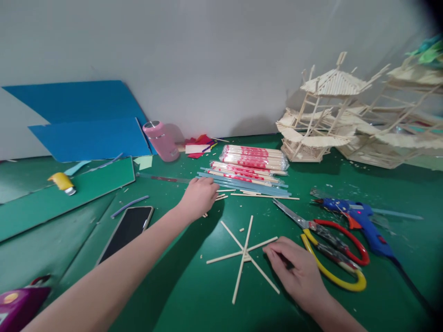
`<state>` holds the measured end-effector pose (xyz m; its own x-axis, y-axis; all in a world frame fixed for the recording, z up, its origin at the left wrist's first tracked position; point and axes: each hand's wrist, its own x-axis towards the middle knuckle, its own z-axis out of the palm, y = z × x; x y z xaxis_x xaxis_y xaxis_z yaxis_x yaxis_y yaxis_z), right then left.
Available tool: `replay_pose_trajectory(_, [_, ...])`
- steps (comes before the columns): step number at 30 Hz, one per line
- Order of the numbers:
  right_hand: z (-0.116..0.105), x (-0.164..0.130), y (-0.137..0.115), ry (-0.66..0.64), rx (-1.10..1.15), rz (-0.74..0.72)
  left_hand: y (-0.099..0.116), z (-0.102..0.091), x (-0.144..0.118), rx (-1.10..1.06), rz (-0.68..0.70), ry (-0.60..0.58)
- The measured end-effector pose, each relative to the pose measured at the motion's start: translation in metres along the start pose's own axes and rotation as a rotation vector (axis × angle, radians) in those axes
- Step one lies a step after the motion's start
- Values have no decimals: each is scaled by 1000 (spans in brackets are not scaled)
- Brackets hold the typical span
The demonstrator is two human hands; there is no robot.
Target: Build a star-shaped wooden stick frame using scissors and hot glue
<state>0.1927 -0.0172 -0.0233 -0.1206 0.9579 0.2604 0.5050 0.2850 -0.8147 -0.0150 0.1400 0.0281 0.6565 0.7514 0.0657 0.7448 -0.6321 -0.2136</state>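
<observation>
Three crossed sticks (245, 252), between both hands (300, 272)

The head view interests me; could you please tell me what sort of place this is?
Probably a craft work area: on the green table lie a glue gun and crossed thin sticks, with a pavilion-like stick model at the back right.
</observation>
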Motion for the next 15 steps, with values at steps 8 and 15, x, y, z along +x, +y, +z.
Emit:
replay_pose_trajectory(8, [2, 1, -2, -14, -21, 9, 42, 10, 36, 37, 161, -39])
replay_pose_trajectory(15, [1, 2, -2, -34, -5, 33, 51, 19, 46, 58, 182, -19])
